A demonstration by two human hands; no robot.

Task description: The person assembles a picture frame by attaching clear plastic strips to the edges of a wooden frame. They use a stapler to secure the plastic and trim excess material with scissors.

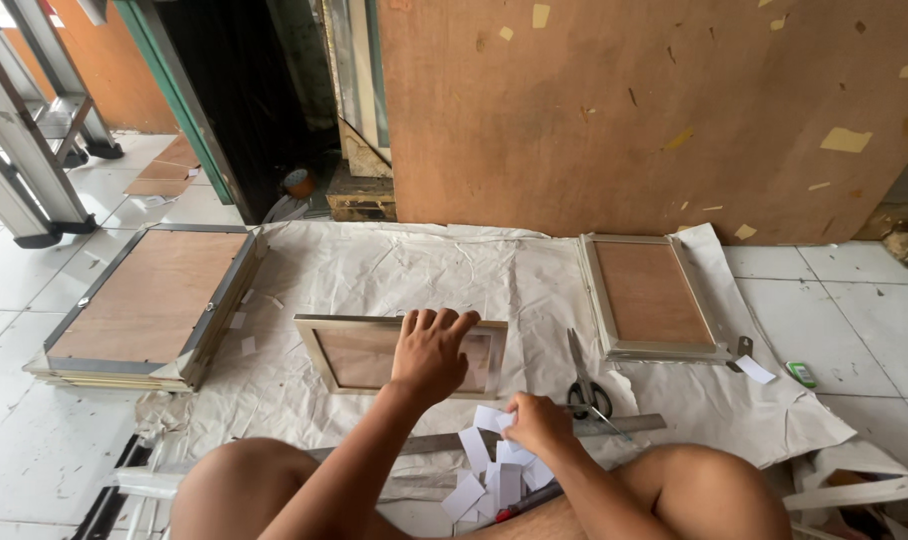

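Seen from above, seated on a tiled floor, bare knees at the bottom edge; left hand [431, 352] spread open, palm down, pressing on the wooden backing of a small picture frame [346, 357] lying face down on crumpled white paper sheeting [414, 270]; right hand [537, 422] closed, pinching 1 white paper slip [490, 417] from a loose pile of white slips [489, 484] between the knees.

Just beside the right hand: a long metal ruler [629, 425] lying flat, and black-handled scissors [585, 387] past it. To the right, another frame [650, 296] face down; to the left, a stack of larger frames [152, 305], grey-edged.

Likely risks: slip tearing or creasing if pinched too hard; frame sliding on the loose sheeting if pressure shifts; scissors close enough to nick the right wrist.

Small items: a white rectangular tag [755, 369] beside the right frame; a small green rectangular object [801, 375] on the tile further right; yellow tape scraps on the plywood board [654, 110] leaning behind.
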